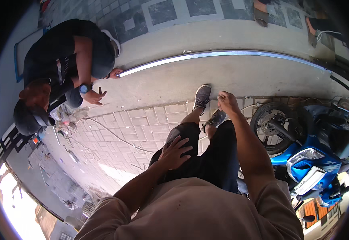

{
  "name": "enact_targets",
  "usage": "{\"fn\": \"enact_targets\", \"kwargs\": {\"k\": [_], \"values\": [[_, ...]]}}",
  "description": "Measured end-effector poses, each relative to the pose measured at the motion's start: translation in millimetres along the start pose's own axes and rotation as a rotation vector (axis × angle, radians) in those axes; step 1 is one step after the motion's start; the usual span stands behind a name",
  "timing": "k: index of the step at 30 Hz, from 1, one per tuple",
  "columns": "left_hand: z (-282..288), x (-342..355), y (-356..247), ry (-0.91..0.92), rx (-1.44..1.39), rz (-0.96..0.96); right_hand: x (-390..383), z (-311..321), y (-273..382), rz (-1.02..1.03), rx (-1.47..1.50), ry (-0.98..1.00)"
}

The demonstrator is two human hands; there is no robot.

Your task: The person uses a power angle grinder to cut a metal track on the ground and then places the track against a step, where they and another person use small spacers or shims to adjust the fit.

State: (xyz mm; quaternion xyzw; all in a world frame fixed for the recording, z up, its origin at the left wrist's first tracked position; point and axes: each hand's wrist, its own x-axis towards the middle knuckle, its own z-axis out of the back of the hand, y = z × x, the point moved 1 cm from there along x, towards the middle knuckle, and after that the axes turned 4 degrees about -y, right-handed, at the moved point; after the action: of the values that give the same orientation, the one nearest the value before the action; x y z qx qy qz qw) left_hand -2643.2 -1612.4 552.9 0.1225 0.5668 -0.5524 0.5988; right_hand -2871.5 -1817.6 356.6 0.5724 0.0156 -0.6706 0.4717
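Observation:
My left hand (175,153) rests on my left thigh, on the dark shorts (188,138), with its fingers spread. Over my right knee, my right hand (227,103) is closed with curled fingers; whatever may be inside it is hidden. Beyond my feet a long, shiny metal bar (206,55) lies across the concrete strip (166,82), apart from both my hands. At its left end a crouching person (68,52) touches it with one hand (115,73). That person's other hand (94,97), below a wristwatch, hangs with fingers apart.
A blue motorbike (312,160) stands close on my right, its front wheel (271,127) near my right foot. A hose (114,135) crosses the paving bricks (142,120). Loose tools and cables (73,155) lie at left. Another person's feet (261,18) show at the far right.

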Motion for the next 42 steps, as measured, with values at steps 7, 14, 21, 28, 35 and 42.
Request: {"fn": "enact_targets", "kwargs": {"k": [7, 14, 21, 28, 35, 42], "values": [[-54, -44, 66, -0.287, -0.355, -0.09, -120, -73, 55, -0.076, -0.338, 0.336], [-147, -150, 173, -0.384, -1.026, -0.028, -217, -126, 86, -0.152, -0.066, 0.334], [-278, -305, 329, -0.561, -1.079, 0.499, -297, -154, 56, 0.49, -0.368, -0.016], [-339, -397, 416, -0.609, -1.966, 0.734, -455, -104, -168, -0.571, -0.236, -0.232], [-401, -515, 581, -0.559, -1.585, 0.928, -527, -271, -186, -0.592, -0.541, 0.059], [-402, -669, 702, -0.885, -1.698, 0.976, -456, -608, 37, 0.23, -0.648, 0.079]]}}
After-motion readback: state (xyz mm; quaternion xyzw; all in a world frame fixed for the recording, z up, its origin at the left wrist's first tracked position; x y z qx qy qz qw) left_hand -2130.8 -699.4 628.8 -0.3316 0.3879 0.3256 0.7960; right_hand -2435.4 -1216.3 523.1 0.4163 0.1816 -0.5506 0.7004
